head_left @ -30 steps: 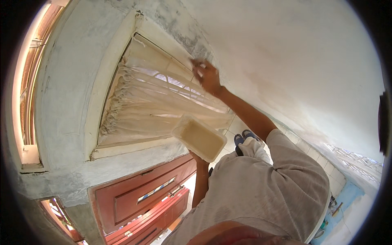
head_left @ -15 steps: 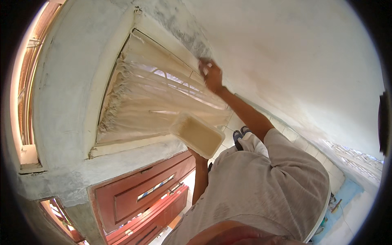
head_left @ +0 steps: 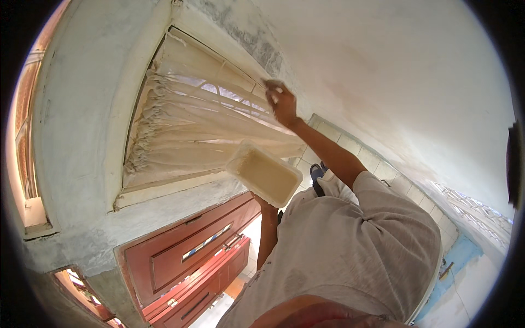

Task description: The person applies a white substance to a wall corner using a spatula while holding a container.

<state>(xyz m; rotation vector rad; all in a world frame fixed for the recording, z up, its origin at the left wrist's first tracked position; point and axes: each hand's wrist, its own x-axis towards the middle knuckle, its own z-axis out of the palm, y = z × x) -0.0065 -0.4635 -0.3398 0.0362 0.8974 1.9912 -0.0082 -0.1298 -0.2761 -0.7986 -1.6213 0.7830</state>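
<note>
My left hand [head_left: 267, 202] holds a rectangular whitish plastic tub [head_left: 264, 173] from below, with pale beige material in it; the fingers are mostly hidden under the tub. My right hand [head_left: 280, 101] is raised near the upper edge of a window [head_left: 186, 46], beside a patch of grey, mottled wall [head_left: 246, 38]. Its fingers are curled and slightly blurred, with small light spots among them; what they hold, if anything, I cannot make out. A cream gathered curtain [head_left: 186, 131] hangs across the window, below my right hand and behind the tub.
Red wooden doors [head_left: 172, 262] stand at the lower left, and a narrow window opening [head_left: 27, 164] is at the far left. A smooth pale wall [head_left: 394, 76] fills the upper right. My sandalled feet [head_left: 317, 177] are on a tiled floor [head_left: 369, 156], with decorative openwork [head_left: 473, 208] further right.
My right hand moved slightly right from a second ago and stays near the window's top edge. My left hand and the tub have risen slightly in view. The window has shifted up and left.
</note>
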